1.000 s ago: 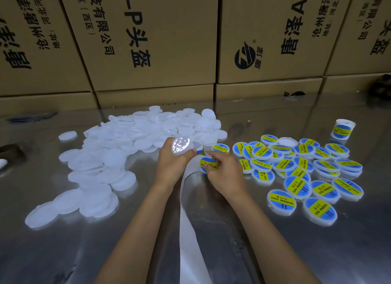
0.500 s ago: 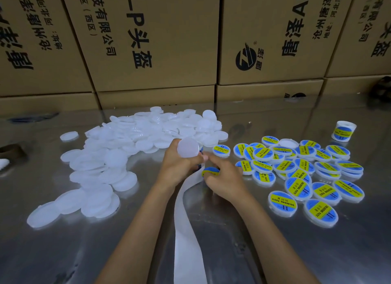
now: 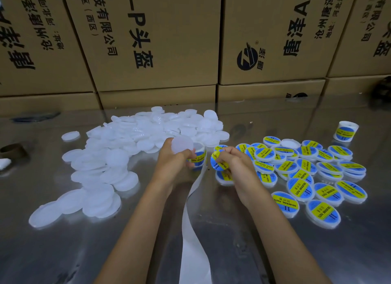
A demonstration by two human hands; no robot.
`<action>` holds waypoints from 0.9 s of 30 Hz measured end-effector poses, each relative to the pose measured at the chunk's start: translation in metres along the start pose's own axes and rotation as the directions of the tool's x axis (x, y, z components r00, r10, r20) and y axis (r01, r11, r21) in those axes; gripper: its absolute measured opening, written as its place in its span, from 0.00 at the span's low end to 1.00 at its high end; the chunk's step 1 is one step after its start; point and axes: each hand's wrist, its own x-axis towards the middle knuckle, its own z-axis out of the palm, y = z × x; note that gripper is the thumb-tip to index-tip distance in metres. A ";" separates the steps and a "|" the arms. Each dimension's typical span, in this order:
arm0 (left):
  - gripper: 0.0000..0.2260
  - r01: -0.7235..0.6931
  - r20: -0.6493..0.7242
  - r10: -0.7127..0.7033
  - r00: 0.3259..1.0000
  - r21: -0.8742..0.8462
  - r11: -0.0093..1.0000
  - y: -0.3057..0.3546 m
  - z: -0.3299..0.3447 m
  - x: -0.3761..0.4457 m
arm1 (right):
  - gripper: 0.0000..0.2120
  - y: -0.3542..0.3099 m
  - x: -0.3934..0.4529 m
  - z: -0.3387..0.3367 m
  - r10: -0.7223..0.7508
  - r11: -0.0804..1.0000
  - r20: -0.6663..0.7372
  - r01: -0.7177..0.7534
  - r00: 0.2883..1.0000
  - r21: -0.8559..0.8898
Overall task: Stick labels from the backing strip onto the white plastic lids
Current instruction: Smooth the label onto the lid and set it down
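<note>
The left hand (image 3: 175, 163) grips 1 bare lid (image 3: 182, 144) and the label roll (image 3: 197, 157). Just right of that lid, the right hand (image 3: 233, 163) pinches a peeled label (image 3: 219, 160), nearer hand to press it leftward onto the lid.

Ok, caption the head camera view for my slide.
Left hand holds a blank lid while right hand pinches a peeled label above the backing strip.

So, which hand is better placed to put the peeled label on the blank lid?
The right hand. It already pinches the blue and yellow label, free of the backing strip. The left hand grips the blank lid close beside it, so it probably only steadies the lid.
</note>
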 end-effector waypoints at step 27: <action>0.24 -0.040 0.434 0.125 0.892 -0.199 0.979 0.018 0.019 -0.029 | 0.08 -0.013 -0.010 0.010 -0.330 0.940 -0.026 0.331 0.944 0.076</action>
